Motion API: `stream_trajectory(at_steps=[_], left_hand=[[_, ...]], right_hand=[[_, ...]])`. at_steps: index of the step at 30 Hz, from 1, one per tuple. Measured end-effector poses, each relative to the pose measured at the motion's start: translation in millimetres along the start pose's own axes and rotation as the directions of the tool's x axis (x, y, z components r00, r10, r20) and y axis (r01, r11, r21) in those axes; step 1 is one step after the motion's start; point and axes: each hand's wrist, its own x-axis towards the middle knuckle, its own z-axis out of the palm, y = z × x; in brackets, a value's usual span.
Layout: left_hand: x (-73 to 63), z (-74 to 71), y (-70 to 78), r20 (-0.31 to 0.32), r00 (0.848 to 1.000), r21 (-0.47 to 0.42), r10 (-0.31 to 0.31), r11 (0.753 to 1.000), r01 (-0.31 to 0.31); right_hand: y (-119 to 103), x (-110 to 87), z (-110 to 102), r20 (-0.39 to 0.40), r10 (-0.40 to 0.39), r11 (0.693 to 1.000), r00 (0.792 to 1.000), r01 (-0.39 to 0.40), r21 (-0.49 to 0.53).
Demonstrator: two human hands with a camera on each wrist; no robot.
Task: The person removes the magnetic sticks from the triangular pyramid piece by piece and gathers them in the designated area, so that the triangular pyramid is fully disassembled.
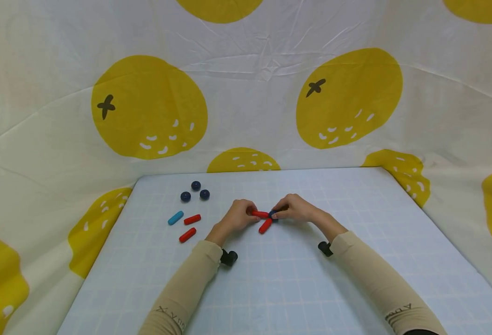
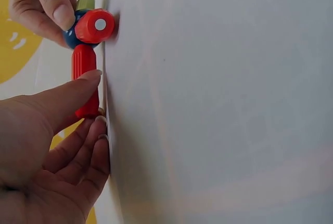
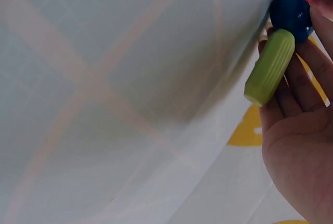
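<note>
My left hand point(image 1: 241, 215) pinches a red ribbed rod point(image 2: 83, 61) between thumb and fingers. The rod's far end meets a dark blue ball point(image 3: 291, 16), which my right hand point(image 1: 295, 208) grips with thumb and fingers. A second red rod point(image 1: 265, 226) sticks out from the ball toward the near side; in the left wrist view its end shows a white dot. From the ball a green rod point(image 3: 271, 67) also juts out under the right palm, hidden by that hand in the head view. The joined pieces are close over the table.
Three dark blue balls point(image 1: 196, 185) stand at the table's back left. In front of them lie a light blue rod point(image 1: 176, 217) and two loose red rods point(image 1: 188, 235). A cloth with yellow fruit point(image 1: 149, 107) hangs behind the white table point(image 1: 262, 298).
</note>
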Motion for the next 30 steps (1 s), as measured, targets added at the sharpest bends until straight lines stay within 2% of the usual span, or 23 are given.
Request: stream_trajectory(at_steps=[10,14,17,24,30], left_hand=[[-4.0,0.8,-0.9,-0.033,0.999,0.02,-0.03,0.999,0.031],[-9.5,-0.3,-2.1,-0.046,0.998,0.043,-0.035,0.998,0.037],[-17.1,-3.2,-2.9,-0.072,0.995,0.042,-0.063,0.997,0.066],[-41.4,-14.0,-13.1,-0.15,0.979,0.007,-0.138,0.99,0.14],[-63.2,-23.9,-23.9,-0.216,0.951,-0.005,-0.221,0.974,0.225]], right_hand=[[-3.7,1.5,2.9,0.015,0.005,1.0,1.0,-0.005,0.01],[-5.4,2.0,3.8,0.015,0.007,1.0,1.0,-0.007,0.002],[-7.1,0.6,1.9,0.013,0.017,1.0,1.0,-0.017,-0.007],[-3.9,0.3,0.5,0.01,0.027,1.0,1.0,-0.027,-0.007],[-1.8,0.7,0.6,0.009,0.034,0.999,0.999,-0.034,-0.005]])
